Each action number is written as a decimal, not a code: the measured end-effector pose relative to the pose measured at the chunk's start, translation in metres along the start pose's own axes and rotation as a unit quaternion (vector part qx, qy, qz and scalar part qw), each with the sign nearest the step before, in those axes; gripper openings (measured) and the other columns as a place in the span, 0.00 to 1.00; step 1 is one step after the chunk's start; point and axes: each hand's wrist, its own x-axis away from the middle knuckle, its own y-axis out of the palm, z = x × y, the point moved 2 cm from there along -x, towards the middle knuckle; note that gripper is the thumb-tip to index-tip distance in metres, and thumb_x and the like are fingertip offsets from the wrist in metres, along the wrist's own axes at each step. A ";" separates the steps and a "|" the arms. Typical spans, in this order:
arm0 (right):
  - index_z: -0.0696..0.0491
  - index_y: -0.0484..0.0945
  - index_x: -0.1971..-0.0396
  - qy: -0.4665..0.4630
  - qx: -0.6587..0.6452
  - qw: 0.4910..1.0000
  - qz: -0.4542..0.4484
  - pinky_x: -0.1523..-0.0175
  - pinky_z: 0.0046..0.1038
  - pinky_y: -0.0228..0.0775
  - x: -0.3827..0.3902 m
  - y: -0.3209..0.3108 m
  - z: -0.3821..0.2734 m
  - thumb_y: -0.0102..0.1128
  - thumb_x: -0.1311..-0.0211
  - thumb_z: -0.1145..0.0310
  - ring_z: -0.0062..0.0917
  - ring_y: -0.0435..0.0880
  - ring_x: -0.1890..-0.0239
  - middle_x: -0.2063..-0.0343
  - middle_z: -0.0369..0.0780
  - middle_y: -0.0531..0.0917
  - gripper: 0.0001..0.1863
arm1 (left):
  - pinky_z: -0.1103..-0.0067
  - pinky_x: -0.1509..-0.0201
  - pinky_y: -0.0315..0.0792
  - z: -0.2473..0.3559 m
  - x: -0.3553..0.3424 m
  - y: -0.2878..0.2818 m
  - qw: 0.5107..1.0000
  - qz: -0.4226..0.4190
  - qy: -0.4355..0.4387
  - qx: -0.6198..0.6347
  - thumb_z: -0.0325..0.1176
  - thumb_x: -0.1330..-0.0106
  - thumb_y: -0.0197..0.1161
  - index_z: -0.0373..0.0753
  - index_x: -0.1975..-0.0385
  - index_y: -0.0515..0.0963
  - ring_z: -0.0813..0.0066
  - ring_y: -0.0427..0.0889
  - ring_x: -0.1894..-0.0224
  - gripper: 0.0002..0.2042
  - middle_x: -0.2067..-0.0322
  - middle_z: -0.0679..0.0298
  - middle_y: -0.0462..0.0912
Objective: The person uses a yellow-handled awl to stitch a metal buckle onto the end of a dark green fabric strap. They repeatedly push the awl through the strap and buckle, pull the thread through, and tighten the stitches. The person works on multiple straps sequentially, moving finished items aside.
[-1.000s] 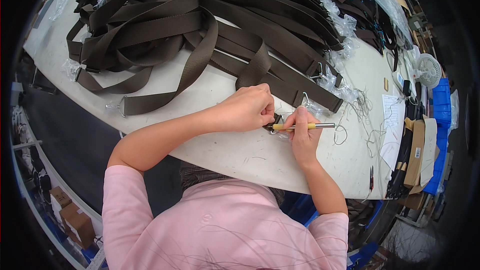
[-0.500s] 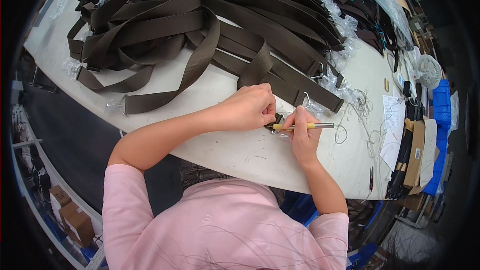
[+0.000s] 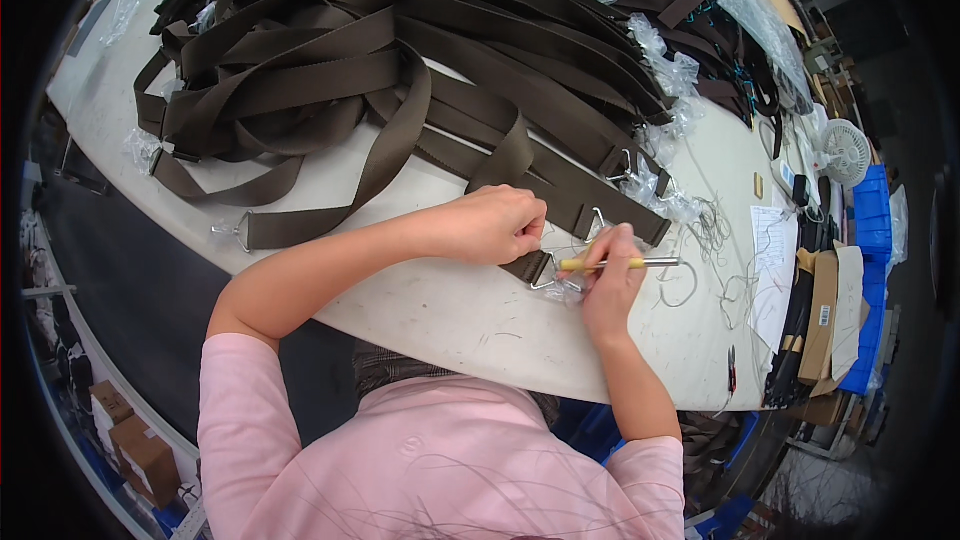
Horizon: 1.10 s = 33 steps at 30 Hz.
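Observation:
My left hand [image 3: 505, 225] is closed on a dark brown webbing strap [image 3: 528, 266], and the strap's end sticks out past the fingers, low on the white table. A metal buckle ring [image 3: 545, 277] sits at that end, with a scrap of clear plastic wrap [image 3: 566, 291] beside it. Just right of it my right hand [image 3: 612, 290] grips a slim pen-like tool [image 3: 655, 263], yellow at one end and silver at the other. Its yellow end points at the strap end. Whether the right fingers also touch the plastic cannot be made out.
A large heap of brown webbing straps [image 3: 300, 60] with plastic-wrapped metal ends covers the table's far side. Loose threads [image 3: 712, 230], small snips [image 3: 732, 370], a paper sheet [image 3: 770, 265], a white fan [image 3: 845, 152] and a cardboard box [image 3: 820, 315] lie or stand to the right.
My right hand and the tool have shifted slightly right, away from my left hand. More of the strap end and its metal ring now shows between the hands. The whole view has tilted a little.

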 end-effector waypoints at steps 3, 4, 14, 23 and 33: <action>0.53 0.66 0.81 0.004 -0.032 0.999 -0.004 0.82 0.17 0.62 0.001 0.010 -0.006 0.35 0.17 0.53 0.17 0.75 0.87 0.84 0.33 0.67 0.30 | 0.71 0.59 0.77 -0.002 0.001 -0.002 1.000 -0.002 0.003 0.008 0.29 0.32 0.63 0.32 0.69 0.77 0.66 0.84 0.64 0.06 0.66 0.56 0.80; 0.53 0.67 0.81 -0.001 -0.048 0.999 0.006 0.83 0.16 0.55 -0.001 0.009 0.002 0.34 0.16 0.54 0.19 0.80 0.86 0.85 0.32 0.68 0.29 | 0.72 0.59 0.77 -0.004 0.002 -0.001 1.000 0.008 0.008 0.012 0.29 0.33 0.63 0.32 0.68 0.77 0.66 0.84 0.64 0.06 0.66 0.56 0.80; 0.53 0.70 0.79 0.008 0.007 1.000 -0.007 0.81 0.17 0.54 -0.003 0.009 0.000 0.38 0.17 0.53 0.20 0.81 0.84 0.84 0.32 0.71 0.28 | 0.71 0.57 0.77 -0.006 0.004 0.003 0.998 0.046 0.003 0.051 0.30 0.35 0.64 0.32 0.70 0.78 0.64 0.85 0.64 0.07 0.66 0.56 0.82; 0.54 0.70 0.79 0.011 0.002 1.000 -0.016 0.81 0.17 0.55 -0.003 0.009 0.002 0.38 0.17 0.54 0.20 0.81 0.84 0.84 0.33 0.71 0.28 | 0.74 0.58 0.78 -0.008 0.002 0.004 0.999 0.041 0.000 0.031 0.29 0.34 0.64 0.31 0.69 0.77 0.69 0.85 0.64 0.07 0.67 0.58 0.81; 0.53 0.63 0.82 -0.094 -0.149 0.981 0.077 0.80 0.25 0.77 -0.006 -0.010 -0.017 0.35 0.18 0.56 0.15 0.58 0.85 0.81 0.34 0.61 0.28 | 0.72 0.57 0.77 0.004 0.009 0.018 0.994 0.108 0.005 0.003 0.31 0.32 0.65 0.34 0.60 0.78 0.68 0.84 0.64 0.08 0.61 0.60 0.77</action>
